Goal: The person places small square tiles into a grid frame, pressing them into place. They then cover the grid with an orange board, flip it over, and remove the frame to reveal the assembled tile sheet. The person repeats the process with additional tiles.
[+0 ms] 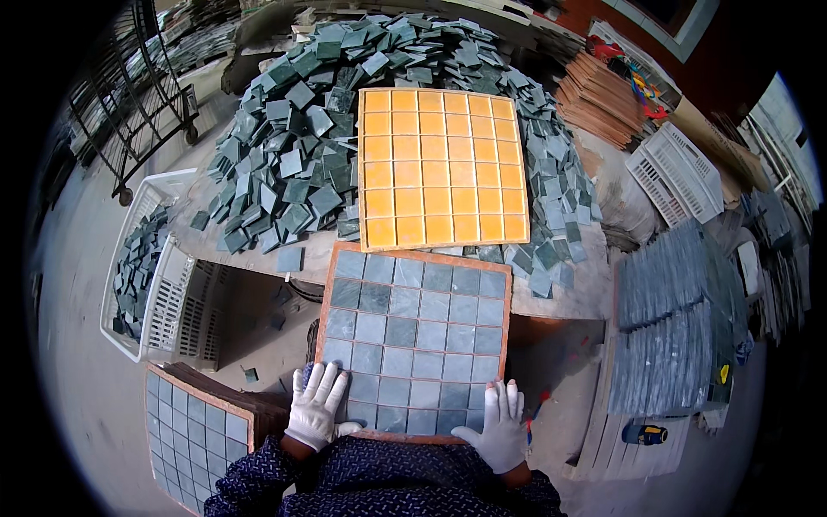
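In front of me lies a reddish-brown framed tray filled with rows of grey-green square stone tiles. My left hand, in a white glove, rests at the tray's near left corner, fingers stretched out and thumb along the near edge. At the near right corner my right hand, also gloved, lies with its fingers extended over the tiles and edge. Some glove fingertips look worn or dirty. Just beyond the tray, a yellow grid board with raised pale ribs leans on a heap of loose tiles.
A white plastic crate of tiles stands left, above a stack topped by a tiled tray. On the right are stacked wrapped tile sheets, a dark blue and yellow object, white baskets and brown boards. A wheeled metal rack stands far left.
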Available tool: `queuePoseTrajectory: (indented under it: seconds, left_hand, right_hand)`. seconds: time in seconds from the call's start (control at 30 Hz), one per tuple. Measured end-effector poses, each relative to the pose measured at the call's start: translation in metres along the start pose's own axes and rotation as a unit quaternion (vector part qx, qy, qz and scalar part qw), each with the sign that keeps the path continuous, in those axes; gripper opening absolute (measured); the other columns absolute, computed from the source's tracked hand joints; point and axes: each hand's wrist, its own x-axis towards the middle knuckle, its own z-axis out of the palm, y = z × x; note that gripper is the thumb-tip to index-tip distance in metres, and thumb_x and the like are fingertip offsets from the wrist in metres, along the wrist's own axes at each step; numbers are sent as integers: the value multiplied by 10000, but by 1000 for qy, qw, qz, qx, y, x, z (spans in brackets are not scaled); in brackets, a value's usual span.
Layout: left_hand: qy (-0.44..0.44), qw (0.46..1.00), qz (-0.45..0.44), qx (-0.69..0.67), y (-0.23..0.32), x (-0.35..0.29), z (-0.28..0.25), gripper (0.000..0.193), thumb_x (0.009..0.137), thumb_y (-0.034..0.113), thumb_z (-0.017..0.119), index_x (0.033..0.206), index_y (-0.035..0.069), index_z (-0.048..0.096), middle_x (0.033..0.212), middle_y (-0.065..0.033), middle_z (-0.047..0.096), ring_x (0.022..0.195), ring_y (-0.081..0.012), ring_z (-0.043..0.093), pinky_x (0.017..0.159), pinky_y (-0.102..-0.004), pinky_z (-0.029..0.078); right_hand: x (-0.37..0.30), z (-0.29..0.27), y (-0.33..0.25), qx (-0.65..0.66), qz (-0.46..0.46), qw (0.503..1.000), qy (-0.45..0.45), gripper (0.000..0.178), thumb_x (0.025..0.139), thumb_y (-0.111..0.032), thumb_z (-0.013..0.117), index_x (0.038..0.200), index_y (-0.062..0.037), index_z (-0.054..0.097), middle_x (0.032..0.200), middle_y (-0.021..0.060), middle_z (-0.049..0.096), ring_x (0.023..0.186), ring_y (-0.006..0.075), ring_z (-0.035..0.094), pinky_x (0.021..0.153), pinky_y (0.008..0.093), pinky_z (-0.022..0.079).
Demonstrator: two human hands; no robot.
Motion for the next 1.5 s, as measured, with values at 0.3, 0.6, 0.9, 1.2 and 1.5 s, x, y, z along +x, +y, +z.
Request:
queuePoseTrajectory:
  seconds: [0.3,0.6,0.9,1.2,1.5]
  left_hand:
    - [-25,999,20,-1,13,12,-20,929,781,706,504,1455,84,365,1508,-172,331,1425,-369,242,1123,-638,95]
    - [-61,980,183,-44,63,56,2,782,828,601,536,1472,196,356,1540,-48,315,1428,-249,270,1134,-604,127]
    - [14,989,124,-74,41,78,-7,756,861,625,465,1467,183,369,1500,-93,369,1397,-304,313,1125,-606,140]
    - [165,954,-138,-210,-5,14,-2,742,900,476,569,1401,-35,374,1430,-267,394,1308,-426,404,1075,-446,352]
    - [172,922,-166,-305,-9,5,1,668,937,445,537,1368,-50,412,1335,-268,495,1254,-405,472,1054,-426,373]
  right_hand:
    - [33,32,-35,3,-158,986,-46,803,796,-504,671,1394,-42,400,1461,195,350,1361,396,297,1105,568,196]
    - [21,14,48,158,129,974,94,722,821,-273,707,1379,39,373,1401,274,399,1313,423,375,1074,448,344]
    - [42,42,64,402,217,883,110,292,866,-251,644,937,32,651,706,122,629,638,168,583,615,327,463]
    - [34,34,65,232,159,958,53,309,871,-279,662,877,23,596,734,149,644,676,279,637,636,397,483]
    - [11,22,48,241,160,957,-28,763,738,-389,762,1290,-9,396,1050,240,630,957,408,619,804,472,491]
